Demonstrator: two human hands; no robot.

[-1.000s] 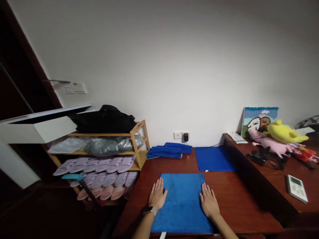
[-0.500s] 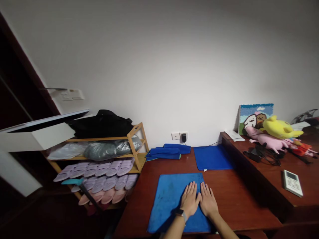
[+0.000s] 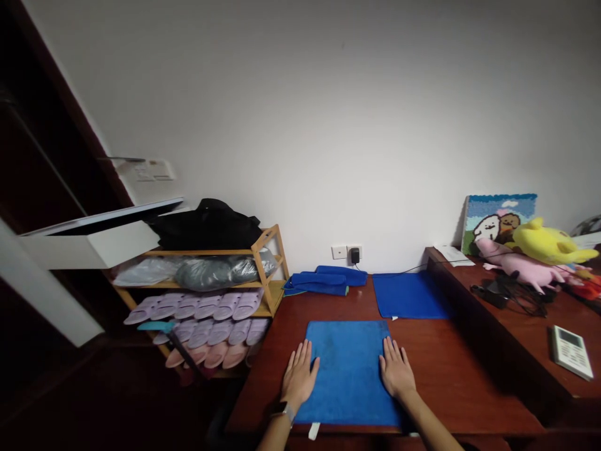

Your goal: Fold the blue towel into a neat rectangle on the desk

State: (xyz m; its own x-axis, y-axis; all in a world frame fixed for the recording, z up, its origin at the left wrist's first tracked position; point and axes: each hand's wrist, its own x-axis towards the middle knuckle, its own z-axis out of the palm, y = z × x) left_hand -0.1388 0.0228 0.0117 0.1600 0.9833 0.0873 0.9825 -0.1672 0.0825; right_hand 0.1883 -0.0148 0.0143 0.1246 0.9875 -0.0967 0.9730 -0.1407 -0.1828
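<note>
A square blue cloth [image 3: 347, 376] lies spread flat on the brown wooden table [image 3: 451, 388], with a white tag at its front left edge. My left hand [image 3: 299, 374] rests flat on its left edge, fingers stretched out and thumb apart; a watch is on that wrist. On the cloth's right edge lies my right hand [image 3: 397, 369], also flat with the fingers extended. Neither hand grips anything. Farther back are a darker blue cloth [image 3: 410, 295] laid flat and some folded blue cloths [image 3: 323, 280] near the wall.
At left stands a wooden rack [image 3: 265, 269] with slippers [image 3: 213, 305], bagged items and a black bag [image 3: 211, 225]. A raised surface at right carries plush toys [image 3: 549, 241], a picture [image 3: 498, 216], cables and a white device [image 3: 571, 352]. A black plug [image 3: 355, 254] sits in the wall.
My left hand has moved from beside my right hand to the cloth's left edge. The right hand stays on the right edge. The cloth looks smoother, and its white tag now shows.
</note>
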